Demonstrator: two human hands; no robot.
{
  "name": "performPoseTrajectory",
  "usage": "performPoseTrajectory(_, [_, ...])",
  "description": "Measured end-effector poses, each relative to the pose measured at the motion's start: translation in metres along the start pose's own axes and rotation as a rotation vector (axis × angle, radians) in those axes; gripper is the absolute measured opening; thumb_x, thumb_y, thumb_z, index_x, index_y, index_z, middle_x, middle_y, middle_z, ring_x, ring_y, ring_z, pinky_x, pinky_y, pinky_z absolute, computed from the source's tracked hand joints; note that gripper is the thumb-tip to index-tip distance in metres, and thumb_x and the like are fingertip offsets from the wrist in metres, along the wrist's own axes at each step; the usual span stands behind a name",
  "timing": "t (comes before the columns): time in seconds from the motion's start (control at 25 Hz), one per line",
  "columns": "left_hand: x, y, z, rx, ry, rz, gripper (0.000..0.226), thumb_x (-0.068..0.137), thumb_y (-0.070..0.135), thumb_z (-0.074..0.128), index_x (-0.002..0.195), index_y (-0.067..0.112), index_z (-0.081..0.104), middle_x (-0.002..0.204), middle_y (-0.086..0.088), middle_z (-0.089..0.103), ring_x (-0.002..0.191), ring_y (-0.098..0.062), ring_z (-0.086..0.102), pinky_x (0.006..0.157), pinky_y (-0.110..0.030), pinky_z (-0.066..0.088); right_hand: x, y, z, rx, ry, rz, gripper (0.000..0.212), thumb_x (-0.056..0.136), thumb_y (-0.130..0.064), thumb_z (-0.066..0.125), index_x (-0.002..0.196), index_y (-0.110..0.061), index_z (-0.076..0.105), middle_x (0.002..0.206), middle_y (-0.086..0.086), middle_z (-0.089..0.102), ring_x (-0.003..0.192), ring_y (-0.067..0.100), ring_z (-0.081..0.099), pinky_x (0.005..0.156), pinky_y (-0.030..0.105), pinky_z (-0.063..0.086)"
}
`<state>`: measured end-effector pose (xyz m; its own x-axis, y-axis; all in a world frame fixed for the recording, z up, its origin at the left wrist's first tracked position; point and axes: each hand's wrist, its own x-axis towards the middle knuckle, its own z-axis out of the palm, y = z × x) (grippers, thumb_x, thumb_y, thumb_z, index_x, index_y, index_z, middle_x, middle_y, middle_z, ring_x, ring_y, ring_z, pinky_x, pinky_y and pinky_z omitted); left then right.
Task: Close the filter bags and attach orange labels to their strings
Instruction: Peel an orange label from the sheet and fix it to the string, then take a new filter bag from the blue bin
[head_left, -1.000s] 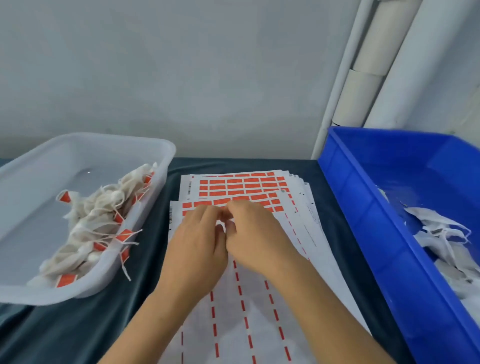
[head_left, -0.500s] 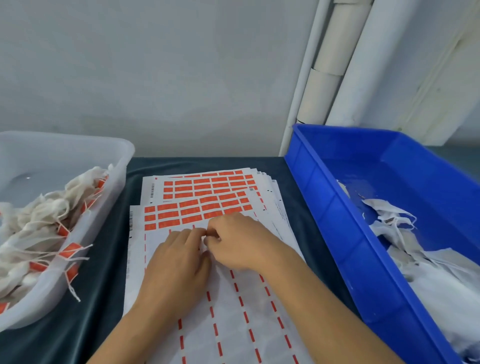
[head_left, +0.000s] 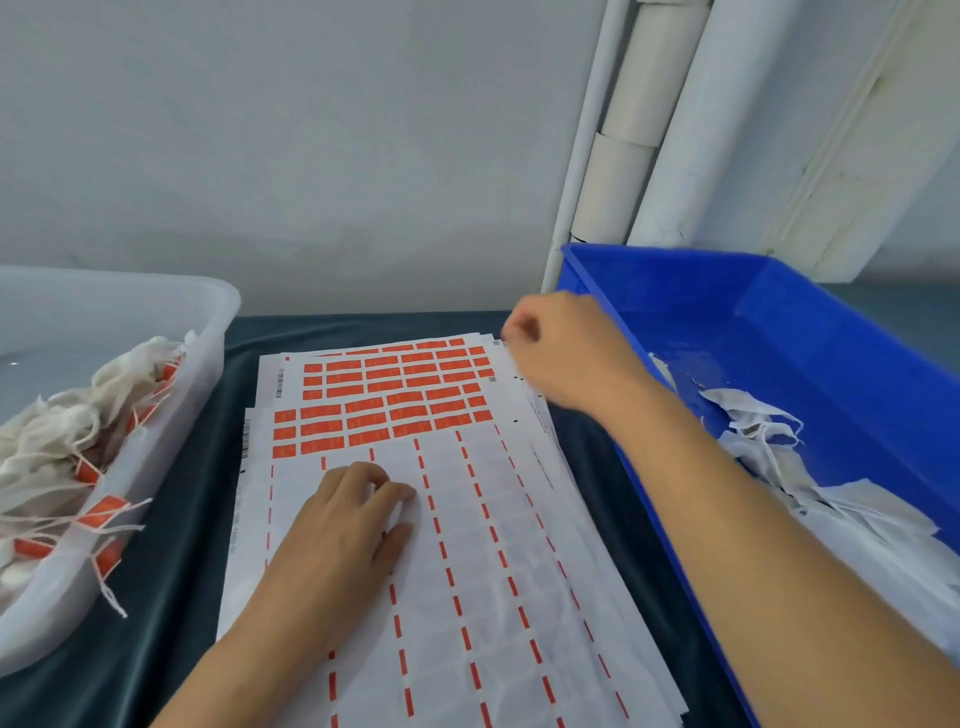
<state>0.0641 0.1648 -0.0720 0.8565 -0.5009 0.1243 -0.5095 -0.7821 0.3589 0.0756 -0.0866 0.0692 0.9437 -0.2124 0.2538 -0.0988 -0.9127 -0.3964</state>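
The left hand (head_left: 348, 525) lies on the top label sheet (head_left: 441, 519) in the middle of the tabletop (head_left: 171, 530), its fingers loosely bent against the peeled paper and gripping nothing. The right hand (head_left: 566, 348) is up near the back edge, at the far right corner of the sheet stack, fingers curled in; it is blurred, so I cannot tell whether a label is pinched in it or nothing at all. The two hands are well apart.

Orange labels (head_left: 384, 405) remain only in the far rows of the sheet; the near part shows bare backing with thin orange strips. Along the left edge stands a clear tub (head_left: 208, 332) piled with filter bags (head_left: 62, 447) that already carry orange tags on their strings. Along the right edge a blue bin (head_left: 649, 499) holds loose white bags (head_left: 779, 447) with no tags that I can see.

I judge these bags to be very light, soft and floppy, quick to crumple and snag on each other by their strings, so one is best lifted by its neck or drawn out by the string itself. A label will be thin, limp and sticky; I would lift it by one corner and fold it over the string before it curls onto a fingertip.
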Motion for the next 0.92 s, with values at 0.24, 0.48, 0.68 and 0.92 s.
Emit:
performPoseTrajectory(0.24, [0.002, 0.001, -0.005, -0.004, -0.021, 0.045, 0.041, 0.099, 0.060, 0.049, 0.139, 0.049, 0.051, 0.143, 0.027, 0.039, 0.126, 0.000, 0.040, 0.108, -0.020, 0.042, 0.026, 0.108, -0.044, 0.063, 0.204, 0.372, 0.026, 0.097, -0.008, 0.055, 0.117, -0.019, 0.069, 0.120, 0.002, 0.068, 0.108, 0.023, 0.062, 0.086, 0.036, 0.053])
performPoseTrajectory(0.48, [0.004, 0.014, -0.006, -0.026, -0.053, 0.104, 0.039, 0.099, 0.057, 0.050, 0.137, 0.049, 0.052, 0.141, 0.030, 0.040, 0.124, 0.003, 0.040, 0.103, -0.015, 0.040, 0.016, 0.151, -0.024, 0.064, -0.201, 0.498, 0.049, 0.098, -0.029, 0.066, 0.145, -0.020, 0.055, 0.142, 0.005, 0.059, 0.124, 0.029, 0.058, 0.103, 0.045, 0.050])
performPoseTrajectory(0.68, [0.005, 0.018, -0.006, -0.008, -0.039, 0.104, 0.038, 0.100, 0.056, 0.050, 0.138, 0.048, 0.052, 0.138, 0.030, 0.040, 0.126, 0.002, 0.040, 0.108, -0.017, 0.040, 0.026, 0.157, -0.009, -0.137, -0.173, 0.504, 0.028, 0.100, -0.017, 0.057, 0.126, -0.017, 0.066, 0.103, 0.006, 0.063, 0.092, 0.029, 0.061, 0.078, 0.038, 0.050])
performPoseTrajectory(0.92, [0.003, 0.016, -0.004, -0.021, -0.023, 0.117, 0.038, 0.101, 0.055, 0.049, 0.138, 0.046, 0.053, 0.135, 0.030, 0.041, 0.124, 0.002, 0.041, 0.107, -0.017, 0.042, 0.027, 0.153, -0.009, -0.285, -0.128, 0.466, 0.003, 0.098, -0.016, 0.059, 0.099, -0.019, 0.060, 0.087, 0.004, 0.058, 0.069, 0.021, 0.052, 0.059, 0.031, 0.040])
